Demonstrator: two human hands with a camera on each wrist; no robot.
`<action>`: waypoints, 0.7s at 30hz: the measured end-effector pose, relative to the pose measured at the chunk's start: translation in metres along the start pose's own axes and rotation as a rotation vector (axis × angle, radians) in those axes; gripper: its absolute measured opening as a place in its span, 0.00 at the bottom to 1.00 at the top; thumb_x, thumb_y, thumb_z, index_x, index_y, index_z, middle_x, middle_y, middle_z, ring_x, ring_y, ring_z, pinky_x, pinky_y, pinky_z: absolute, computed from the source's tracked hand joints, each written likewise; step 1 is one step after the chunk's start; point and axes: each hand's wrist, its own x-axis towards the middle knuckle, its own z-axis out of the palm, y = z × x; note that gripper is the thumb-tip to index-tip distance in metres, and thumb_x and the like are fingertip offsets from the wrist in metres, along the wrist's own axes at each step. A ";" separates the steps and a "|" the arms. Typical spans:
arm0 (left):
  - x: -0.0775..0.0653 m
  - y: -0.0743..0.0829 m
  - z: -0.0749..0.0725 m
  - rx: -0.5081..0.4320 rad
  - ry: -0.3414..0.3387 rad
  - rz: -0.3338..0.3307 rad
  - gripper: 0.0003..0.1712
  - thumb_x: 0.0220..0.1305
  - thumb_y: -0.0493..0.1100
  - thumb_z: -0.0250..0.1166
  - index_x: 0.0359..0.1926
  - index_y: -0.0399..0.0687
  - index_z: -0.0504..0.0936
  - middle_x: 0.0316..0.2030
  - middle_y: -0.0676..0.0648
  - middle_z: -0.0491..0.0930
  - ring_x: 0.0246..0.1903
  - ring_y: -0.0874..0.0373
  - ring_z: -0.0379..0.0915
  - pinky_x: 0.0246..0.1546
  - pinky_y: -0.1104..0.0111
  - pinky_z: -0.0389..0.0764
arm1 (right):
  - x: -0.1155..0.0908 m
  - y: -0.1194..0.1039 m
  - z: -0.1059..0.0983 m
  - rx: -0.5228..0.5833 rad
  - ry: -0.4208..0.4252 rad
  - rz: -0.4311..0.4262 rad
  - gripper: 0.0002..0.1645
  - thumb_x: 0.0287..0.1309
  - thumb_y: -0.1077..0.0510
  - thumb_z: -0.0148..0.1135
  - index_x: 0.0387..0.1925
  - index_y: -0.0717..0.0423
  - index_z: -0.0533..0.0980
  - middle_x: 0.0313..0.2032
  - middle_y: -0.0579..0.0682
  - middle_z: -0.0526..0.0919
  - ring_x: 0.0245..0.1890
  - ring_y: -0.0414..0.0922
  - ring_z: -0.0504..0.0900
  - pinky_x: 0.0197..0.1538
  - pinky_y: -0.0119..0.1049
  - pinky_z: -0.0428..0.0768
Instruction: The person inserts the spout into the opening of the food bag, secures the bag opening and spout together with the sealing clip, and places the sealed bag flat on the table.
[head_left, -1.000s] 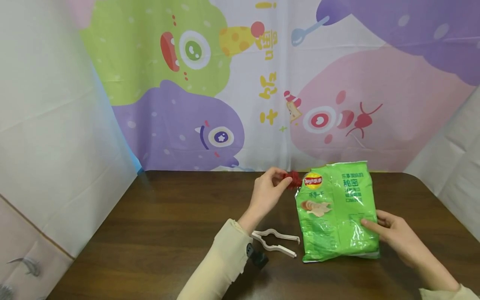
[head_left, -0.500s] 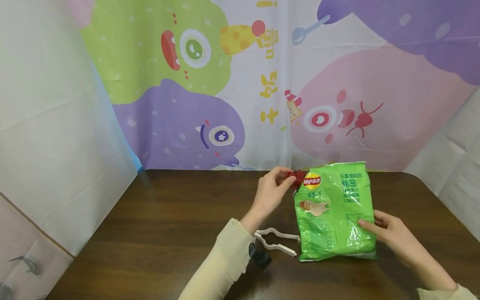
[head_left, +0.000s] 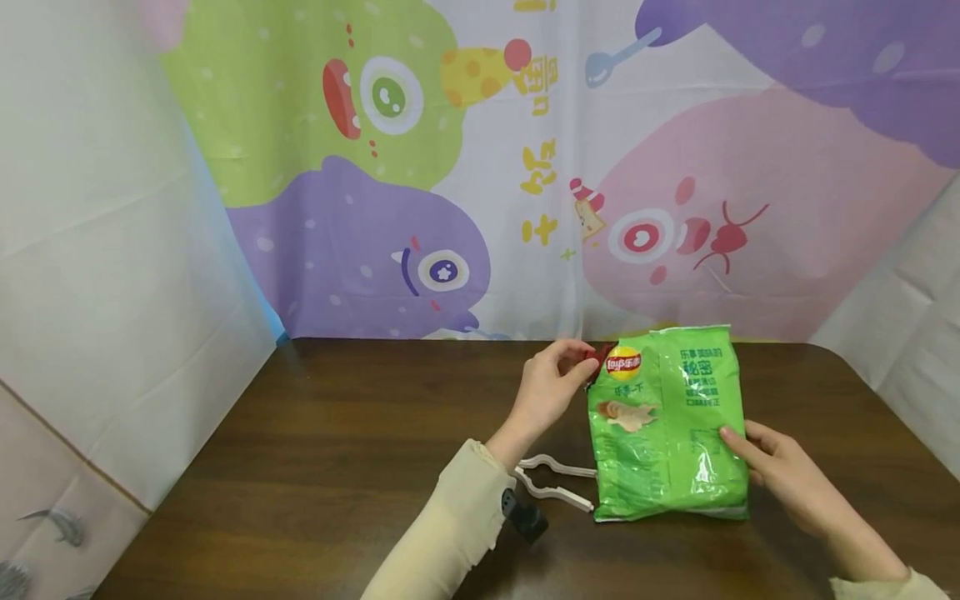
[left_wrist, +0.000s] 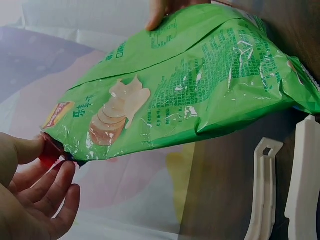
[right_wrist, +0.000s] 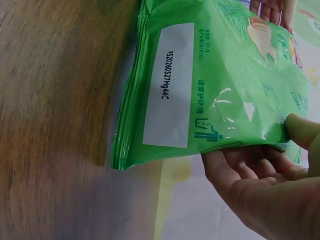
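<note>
A green Lay's chip bag [head_left: 667, 425] is held up at the right of the table, its torn upper left corner facing my left hand [head_left: 555, 379]. That hand pinches a small dark red, shiny crinkled wrapper [left_wrist: 51, 150] between thumb and fingers. Part of the wrapper disappears into the torn corner. My right hand [head_left: 780, 462] grips the bag's right side, thumb on the printed face and fingers behind it, as the right wrist view [right_wrist: 260, 185] shows. Left of the bag's lower edge lies a pair of cream-white tongs [head_left: 558, 487], partly hidden by my left forearm.
The dark brown wooden table [head_left: 322, 467] ends at a cartoon-printed cloth [head_left: 525, 275] hanging behind it. Pale cloth walls [head_left: 112, 208] stand at both sides. A black device [head_left: 523, 517] is strapped to my left wrist.
My left hand has moved slightly right and the red wrapper has slid further into the bag's torn corner. The bag and right hand have shifted slightly left.
</note>
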 end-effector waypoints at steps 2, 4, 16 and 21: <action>-0.001 0.000 0.000 0.010 -0.005 -0.009 0.10 0.59 0.44 0.62 0.41 0.47 0.80 0.32 0.50 0.80 0.23 0.65 0.66 0.22 0.76 0.67 | 0.000 0.001 0.000 0.002 -0.003 -0.005 0.34 0.69 0.50 0.39 0.60 0.78 0.53 0.38 0.42 0.78 0.35 0.36 0.80 0.38 0.35 0.79; -0.002 -0.001 0.001 0.023 -0.021 -0.012 0.09 0.59 0.44 0.62 0.41 0.47 0.80 0.32 0.50 0.81 0.24 0.66 0.67 0.23 0.76 0.68 | -0.001 0.003 0.000 0.004 0.000 -0.008 0.34 0.69 0.50 0.39 0.60 0.78 0.54 0.37 0.41 0.78 0.34 0.36 0.80 0.37 0.35 0.79; -0.006 -0.007 0.003 0.011 -0.058 0.003 0.10 0.59 0.45 0.62 0.42 0.48 0.78 0.37 0.50 0.81 0.31 0.65 0.71 0.32 0.76 0.71 | 0.000 0.008 0.000 0.025 -0.001 -0.062 0.31 0.69 0.53 0.38 0.58 0.80 0.54 0.35 0.35 0.80 0.33 0.38 0.81 0.35 0.36 0.79; -0.009 -0.012 0.005 -0.057 -0.058 -0.013 0.11 0.59 0.44 0.61 0.42 0.46 0.78 0.37 0.47 0.81 0.33 0.63 0.73 0.33 0.75 0.72 | 0.000 0.008 -0.002 0.033 -0.008 -0.047 0.32 0.69 0.52 0.37 0.58 0.79 0.53 0.34 0.35 0.80 0.33 0.38 0.81 0.35 0.37 0.79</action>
